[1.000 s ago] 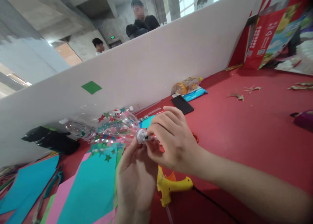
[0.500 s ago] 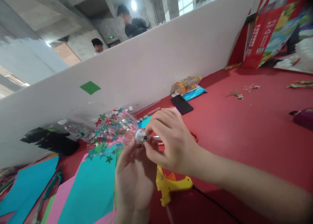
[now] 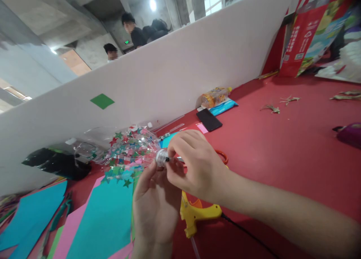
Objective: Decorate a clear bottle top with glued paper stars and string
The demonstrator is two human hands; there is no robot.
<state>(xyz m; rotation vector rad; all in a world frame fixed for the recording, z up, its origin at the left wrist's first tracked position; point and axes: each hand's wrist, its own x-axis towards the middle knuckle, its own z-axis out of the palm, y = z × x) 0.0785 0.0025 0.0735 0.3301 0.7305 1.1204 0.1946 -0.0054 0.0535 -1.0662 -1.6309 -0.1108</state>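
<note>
My left hand point(image 3: 156, 202) holds the neck of a clear plastic bottle point(image 3: 135, 148) whose outside carries many coloured stars. The bottle lies toward the left, its whitish mouth end point(image 3: 161, 157) facing right between my hands. My right hand point(image 3: 194, 161) pinches a small black-and-white piece point(image 3: 167, 159) against that end; most of the piece is hidden by the fingertips. Below my right hand rests a yellow glue gun point(image 3: 197, 214) with a black cord. Scissors with orange handles point(image 3: 223, 156) lie partly hidden behind my right hand.
Blue paper point(image 3: 104, 214) and pink sheets lie at the left, beside pliers point(image 3: 60, 212) and a black bag point(image 3: 56, 164). Near the white partition point(image 3: 158, 78) are a phone point(image 3: 209, 120) and an orange-labelled bottle point(image 3: 216, 97). A purple object point(image 3: 349, 135) sits at the right.
My hands stay almost in place, with the small piece turned slightly at the bottle's end. Beyond the partition, one person has moved left.
</note>
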